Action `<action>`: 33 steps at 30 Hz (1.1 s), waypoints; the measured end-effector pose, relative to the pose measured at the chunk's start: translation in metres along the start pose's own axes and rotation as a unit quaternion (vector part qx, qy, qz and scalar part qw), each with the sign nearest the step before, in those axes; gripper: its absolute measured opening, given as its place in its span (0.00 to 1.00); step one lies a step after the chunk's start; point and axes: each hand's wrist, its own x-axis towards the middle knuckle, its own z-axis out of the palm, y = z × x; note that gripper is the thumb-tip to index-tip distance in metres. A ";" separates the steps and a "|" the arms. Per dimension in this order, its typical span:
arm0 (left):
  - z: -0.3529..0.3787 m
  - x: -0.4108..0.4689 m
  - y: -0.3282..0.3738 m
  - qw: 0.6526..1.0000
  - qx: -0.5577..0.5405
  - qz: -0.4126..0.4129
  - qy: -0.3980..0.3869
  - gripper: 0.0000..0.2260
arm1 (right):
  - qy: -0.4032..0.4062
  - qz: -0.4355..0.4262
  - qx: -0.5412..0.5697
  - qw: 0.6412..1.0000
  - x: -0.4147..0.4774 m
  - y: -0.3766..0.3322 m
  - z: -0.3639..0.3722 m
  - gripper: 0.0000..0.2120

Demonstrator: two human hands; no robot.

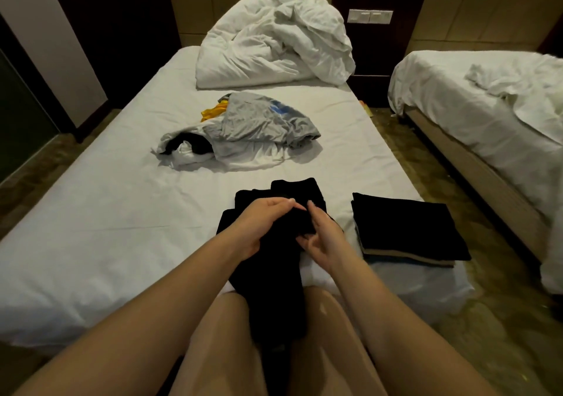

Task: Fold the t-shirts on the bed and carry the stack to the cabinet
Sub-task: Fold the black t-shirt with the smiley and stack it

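the black t-shirt point(274, 213) lay bunched at the near edge of the bed point(106, 206), trailing down over the person's lap. both hands gripped it from above: left hand point(259, 225) clenched on a fold, right hand point(323, 240) pinching fabric beside it. a folded stack point(408, 228) sat just right; unfolded shirts point(243, 130) lay farther up.

Bare sheet point(91, 219) lies open leftward; folded stack point(408, 228) and clothes heap point(243, 130) block right and ahead.
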 end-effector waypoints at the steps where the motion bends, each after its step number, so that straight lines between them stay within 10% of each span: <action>1: -0.001 0.000 0.000 1.000 -0.004 -0.002 -0.019 0.10 | -0.005 -0.006 0.000 1.000 0.002 -0.006 0.004 0.23; 7: -0.008 0.002 0.015 0.989 0.091 -0.107 -0.041 0.12 | -0.105 -0.030 -0.029 0.994 -0.011 -0.041 0.014 0.20; 16: 0.021 0.023 0.038 0.990 -0.061 -0.118 0.038 0.23 | -0.273 -0.101 -0.238 0.927 -0.055 -0.064 0.031 0.10; 23: 0.030 0.032 0.060 0.983 -0.136 0.060 0.110 0.10 | 0.016 -0.066 -0.123 0.990 -0.046 -0.051 0.005 0.14; 27: 0.023 0.023 0.068 0.994 -0.054 0.078 0.053 0.08 | -0.030 -0.014 0.023 0.999 -0.038 -0.068 0.014 0.27; 33: 0.005 0.013 0.089 0.990 0.142 -0.006 0.002 0.07 | -0.029 -0.208 -0.138 0.968 -0.038 -0.128 0.059 0.06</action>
